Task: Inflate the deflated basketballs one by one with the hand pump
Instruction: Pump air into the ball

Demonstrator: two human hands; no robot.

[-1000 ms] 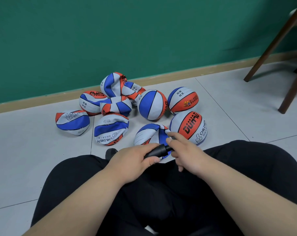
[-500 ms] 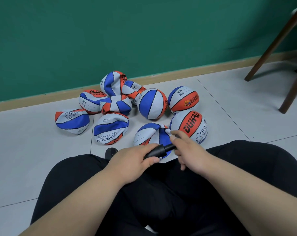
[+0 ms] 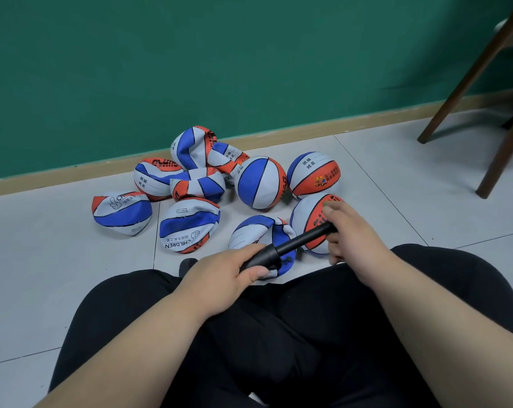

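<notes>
Farthest left I see a flattened red, white and blue rubber basketball point(image 3: 121, 213) on the pale floor tiles point(image 3: 43, 260). Just beside it lies a second limp ball printed CHILDREN point(image 3: 189, 225), and more sagging ones are heaped behind them by the green wall point(image 3: 249, 54).

Next comes the left hand point(image 3: 220, 275), its fingers wrapped round the barrel of the slim black plastic hand pump point(image 3: 290, 245). The pump slants up to the right over a crumpled blue and white basketball point(image 3: 258, 231) that lies against the person's black trousers. The pump's nozzle end is hidden under the left hand, so I cannot tell whether the needle sits in that ball's valve.

The right hand point(image 3: 355, 231) grips the far end of the drawn-out rod, in front of a round orange and white basketball point(image 3: 305, 219). Two more round balls lie behind it. Dark wooden chair legs point(image 3: 467, 78) stand well apart at the right.

I judge a pumping stroke is in hand on the crumpled ball, with most balls not yet filled. The next move calls for a straight push along the barrel, with the left hand holding firm so the needle does not bend or slip out.
</notes>
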